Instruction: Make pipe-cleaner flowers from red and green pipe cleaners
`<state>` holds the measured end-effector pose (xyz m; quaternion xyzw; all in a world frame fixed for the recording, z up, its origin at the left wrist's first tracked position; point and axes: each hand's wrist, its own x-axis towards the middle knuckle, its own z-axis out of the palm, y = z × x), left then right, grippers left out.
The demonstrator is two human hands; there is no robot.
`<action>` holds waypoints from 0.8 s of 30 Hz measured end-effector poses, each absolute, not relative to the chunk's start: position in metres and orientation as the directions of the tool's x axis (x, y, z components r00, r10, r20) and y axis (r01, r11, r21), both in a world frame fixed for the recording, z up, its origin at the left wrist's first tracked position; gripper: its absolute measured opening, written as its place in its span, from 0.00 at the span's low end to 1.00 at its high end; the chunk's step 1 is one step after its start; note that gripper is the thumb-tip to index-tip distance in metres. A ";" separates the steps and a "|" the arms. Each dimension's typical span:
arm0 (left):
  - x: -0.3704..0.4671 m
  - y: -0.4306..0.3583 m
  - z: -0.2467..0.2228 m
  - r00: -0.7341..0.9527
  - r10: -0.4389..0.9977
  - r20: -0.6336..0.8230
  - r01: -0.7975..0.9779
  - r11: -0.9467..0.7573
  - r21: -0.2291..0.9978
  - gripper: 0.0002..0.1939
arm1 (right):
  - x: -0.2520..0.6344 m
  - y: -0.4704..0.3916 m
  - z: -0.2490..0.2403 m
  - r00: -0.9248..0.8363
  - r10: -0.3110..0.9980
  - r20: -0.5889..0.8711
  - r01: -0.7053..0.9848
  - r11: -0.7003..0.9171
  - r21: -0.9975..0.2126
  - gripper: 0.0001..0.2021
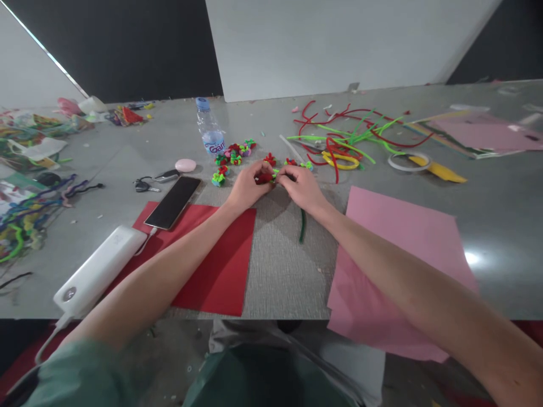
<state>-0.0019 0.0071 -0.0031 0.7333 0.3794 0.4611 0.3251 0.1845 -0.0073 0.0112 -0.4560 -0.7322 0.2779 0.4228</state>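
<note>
In the head view my left hand [250, 187] is closed in a pinch around a small red and green pipe-cleaner piece [263, 178]. My right hand [303, 189] meets it from the right, with thumb and fingers pinched at the green end of the same piece. The fingers partly hide it. A dark green pipe cleaner [302, 227] shows below my right hand; whether it is held or lies on the table, I cannot tell. Just beyond the hands sit small pipe-cleaner flowers [270, 159], and more multicoloured flowers [234, 154] cluster to the left.
Left are a water bottle [211, 133], phone [173, 202], white power bank [99, 271], scissors [146, 184] and red paper [216, 265]. Loose red and green pipe cleaners [352, 133], yellow-handled scissors [341, 161], a tape roll [409, 162] and pink paper [399, 226] lie right.
</note>
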 end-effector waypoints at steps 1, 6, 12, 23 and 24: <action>-0.002 0.007 -0.002 0.289 0.856 0.428 0.275 -0.503 0.820 0.09 | 0.185 -0.008 0.012 -0.223 0.903 0.368 0.434 0.430 -0.792 0.06; -0.001 0.005 -0.001 0.303 0.852 0.427 0.287 -0.509 0.811 0.05 | 0.186 -0.009 0.013 -0.203 0.907 0.370 0.437 0.422 -0.795 0.08; 0.000 0.005 -0.002 0.309 0.861 0.404 0.284 -0.489 0.825 0.05 | 0.185 -0.010 0.013 -0.181 0.901 0.394 0.439 0.432 -0.787 0.07; 0.000 0.002 -0.003 0.220 0.875 0.431 0.305 -0.481 0.822 0.09 | 0.184 -0.010 0.012 -0.170 0.900 0.403 0.439 0.435 -0.786 0.09; 0.000 0.002 -0.003 0.210 0.873 0.440 0.320 -0.486 0.813 0.10 | 0.183 -0.010 0.012 -0.170 0.898 0.405 0.432 0.437 -0.789 0.09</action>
